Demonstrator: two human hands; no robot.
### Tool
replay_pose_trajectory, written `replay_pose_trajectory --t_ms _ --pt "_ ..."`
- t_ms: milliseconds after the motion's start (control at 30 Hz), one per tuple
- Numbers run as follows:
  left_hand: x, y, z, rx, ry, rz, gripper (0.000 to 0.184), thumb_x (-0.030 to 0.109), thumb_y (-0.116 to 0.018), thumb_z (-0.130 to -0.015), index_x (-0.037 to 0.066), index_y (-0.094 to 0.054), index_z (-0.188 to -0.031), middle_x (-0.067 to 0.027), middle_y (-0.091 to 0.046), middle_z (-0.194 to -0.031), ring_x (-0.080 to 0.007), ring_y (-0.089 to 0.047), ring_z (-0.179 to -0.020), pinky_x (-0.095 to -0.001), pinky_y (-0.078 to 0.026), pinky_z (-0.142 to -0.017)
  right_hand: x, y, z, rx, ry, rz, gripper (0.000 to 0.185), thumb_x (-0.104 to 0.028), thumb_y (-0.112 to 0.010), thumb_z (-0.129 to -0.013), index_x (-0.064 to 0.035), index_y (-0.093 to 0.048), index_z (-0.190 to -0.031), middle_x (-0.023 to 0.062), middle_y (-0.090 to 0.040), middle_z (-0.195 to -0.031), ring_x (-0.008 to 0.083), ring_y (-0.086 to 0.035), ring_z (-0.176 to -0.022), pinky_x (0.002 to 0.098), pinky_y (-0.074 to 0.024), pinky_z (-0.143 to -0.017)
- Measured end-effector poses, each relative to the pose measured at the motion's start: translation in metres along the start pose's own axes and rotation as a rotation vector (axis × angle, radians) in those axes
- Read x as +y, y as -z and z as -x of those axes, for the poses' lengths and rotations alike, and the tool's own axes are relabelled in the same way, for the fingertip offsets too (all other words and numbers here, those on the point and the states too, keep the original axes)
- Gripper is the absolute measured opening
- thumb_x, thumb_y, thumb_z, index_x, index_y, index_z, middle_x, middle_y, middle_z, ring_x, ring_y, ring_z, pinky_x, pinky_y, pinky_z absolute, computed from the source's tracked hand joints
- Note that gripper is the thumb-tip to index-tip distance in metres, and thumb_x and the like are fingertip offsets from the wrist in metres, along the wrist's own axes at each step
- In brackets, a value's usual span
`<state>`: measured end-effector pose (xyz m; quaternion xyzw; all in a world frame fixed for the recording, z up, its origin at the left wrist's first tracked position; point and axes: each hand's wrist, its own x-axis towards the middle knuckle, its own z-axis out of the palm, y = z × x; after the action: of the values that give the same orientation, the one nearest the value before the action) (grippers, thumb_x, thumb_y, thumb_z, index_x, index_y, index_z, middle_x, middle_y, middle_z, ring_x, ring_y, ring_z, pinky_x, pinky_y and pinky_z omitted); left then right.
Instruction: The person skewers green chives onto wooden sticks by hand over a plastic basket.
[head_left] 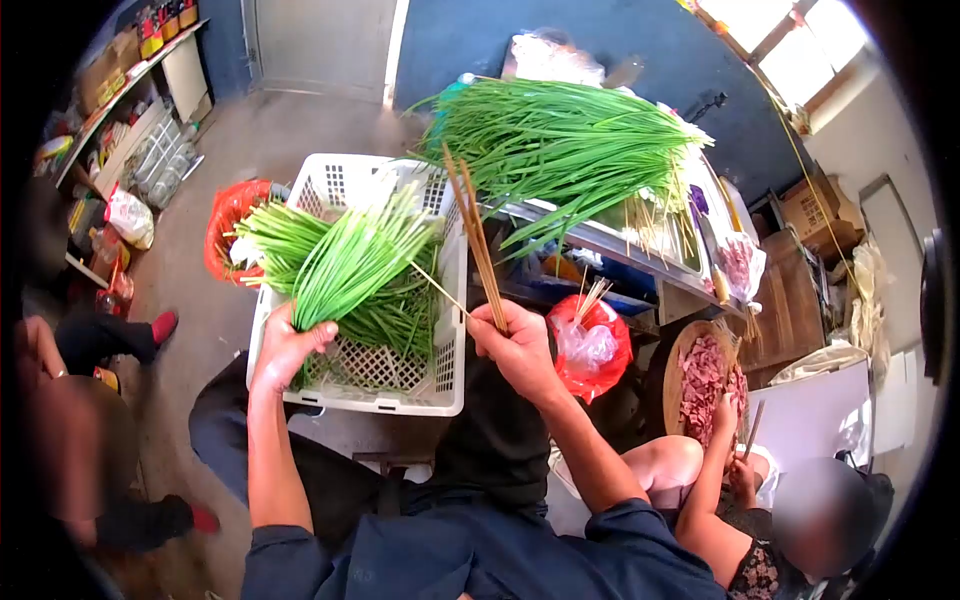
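My left hand (286, 348) is closed around the end of a bunch of garlic chives (355, 255), their pale ends fanned away from me over a white plastic basket (455, 345). My right hand (520, 350) grips several brown skewers (475, 235) pointing up and away. One thinner, paler skewer (440, 287) sticks out from its fingertips toward the chives; whether its tip touches or enters them I cannot tell. More chives (390, 325) lie in the basket below the held bunch. The basket sits in front of me, above my legs.
A large pile of chives (570, 140) covers the table at the back. A red bag (595, 350) with skewers stands right of my right hand. Another red bag (230, 225) is left of the basket. A co-worker's hand (725, 415) is at chopped meat (700, 385) on a round board.
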<state>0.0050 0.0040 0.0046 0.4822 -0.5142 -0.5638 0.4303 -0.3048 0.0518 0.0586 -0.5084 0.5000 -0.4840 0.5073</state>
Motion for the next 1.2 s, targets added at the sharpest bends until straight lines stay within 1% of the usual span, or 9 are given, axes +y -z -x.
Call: replay_pose_trajectory --t_ms 100,200,300,333,633,800,900,1167,1200 --pt "0.007 -0.004 0.004 -0.074 -0.016 0.009 0.030 0.006 -0.078 -0.075 0.003 -0.062 -0.100 -0.0004 -0.062 -0.079 -0.0093 -0.055 -0.064 -0.0255 -0.047 -0.059 -0.018 0.006 -0.022 0.042 0.210 0.249 0.010 -0.010 -0.065 -0.087 -0.0011 -0.062 -0.086 0.0006 -0.055 -0.060 0.0087 -0.053 -0.054 0.0259 -0.0413 -0.049" --pt "0.006 -0.005 0.004 -0.065 -0.112 -0.034 0.064 0.011 -0.080 -0.071 0.004 -0.052 -0.128 -0.0056 -0.060 -0.115 -0.0176 -0.056 -0.107 -0.0329 -0.043 -0.095 -0.061 0.008 -0.041 0.094 0.433 0.549 0.009 -0.006 -0.066 -0.083 0.0002 -0.060 -0.083 0.0129 -0.057 -0.063 0.0172 -0.055 -0.053 0.0325 -0.0449 -0.052" --pt "0.006 -0.011 0.001 0.081 -0.140 0.156 0.071 0.015 -0.079 -0.072 0.004 -0.047 -0.134 -0.0069 -0.051 -0.130 -0.0197 -0.048 -0.120 -0.0363 -0.037 -0.102 -0.100 0.021 -0.072 0.199 0.547 0.489 0.011 -0.009 -0.065 -0.085 -0.0015 -0.061 -0.079 0.0064 -0.059 -0.064 0.0132 -0.057 -0.056 0.0294 -0.0449 -0.050" --pt "0.002 -0.005 -0.004 0.159 -0.221 -0.058 0.068 0.015 -0.076 -0.074 0.004 -0.046 -0.135 -0.0068 -0.047 -0.135 -0.0196 -0.046 -0.123 -0.0375 -0.037 -0.102 -0.111 0.033 -0.088 0.235 0.527 0.394 0.011 -0.009 -0.065 -0.085 -0.0029 -0.061 -0.077 0.0043 -0.059 -0.064 0.0112 -0.056 -0.056 0.0277 -0.0431 -0.048" --pt "-0.019 0.001 -0.013 0.193 -0.078 0.173 0.025 0.004 -0.067 -0.086 -0.001 -0.060 -0.109 -0.0063 -0.065 -0.098 -0.0129 -0.061 -0.089 -0.0259 -0.051 -0.083 -0.192 0.220 -0.172 0.832 0.224 0.010 0.009 -0.005 -0.055 -0.089 -0.0035 -0.056 -0.081 -0.0001 -0.048 -0.056 0.0050 -0.032 -0.038 0.0202 -0.0199 -0.033" --pt "-0.020 -0.004 -0.013 0.155 -0.031 0.180 0.023 0.002 -0.065 -0.086 -0.001 -0.061 -0.108 -0.0075 -0.066 -0.099 -0.0137 -0.063 -0.087 -0.0260 -0.051 -0.083 -0.131 0.394 -0.172 0.606 -0.264 -0.276 0.012 -0.005 -0.042 -0.094 -0.0009 -0.049 -0.086 -0.0017 -0.045 -0.062 0.0030 -0.029 -0.040 0.0185 -0.0203 -0.032" --pt "-0.019 -0.005 -0.012 0.123 -0.013 0.165 0.022 0.003 -0.064 -0.087 -0.002 -0.061 -0.109 -0.0081 -0.066 -0.099 -0.0145 -0.064 -0.087 -0.0260 -0.051 -0.081 -0.147 0.316 -0.119 0.636 -0.176 -0.167 0.007 -0.003 -0.046 -0.092 -0.0026 -0.050 -0.097 0.0035 -0.052 -0.068 0.0022 -0.031 -0.042 0.0172 -0.0214 -0.034" --pt "-0.017 -0.009 -0.010 0.101 0.038 0.136 0.024 0.007 -0.065 -0.087 -0.002 -0.060 -0.109 -0.0083 -0.066 -0.098 -0.0151 -0.064 -0.086 -0.0264 -0.051 -0.080 -0.144 0.267 -0.073 0.807 0.088 -0.039 0.012 0.001 -0.053 -0.088 -0.0018 -0.053 -0.100 0.0095 -0.057 -0.070 0.0057 -0.036 -0.043 0.0194 -0.0257 -0.036" --pt "-0.017 -0.010 -0.010 0.102 0.040 0.135 0.024 0.007 -0.065 -0.087 -0.002 -0.060 -0.109 -0.0083 -0.066 -0.098 -0.0151 -0.064 -0.086 -0.0264 -0.051 -0.080 -0.142 0.266 -0.067 0.773 0.071 0.004 0.008 -0.006 -0.055 -0.090 -0.0029 -0.055 -0.097 0.0074 -0.057 -0.070 0.0048 -0.036 -0.043 0.0197 -0.0260 -0.035"
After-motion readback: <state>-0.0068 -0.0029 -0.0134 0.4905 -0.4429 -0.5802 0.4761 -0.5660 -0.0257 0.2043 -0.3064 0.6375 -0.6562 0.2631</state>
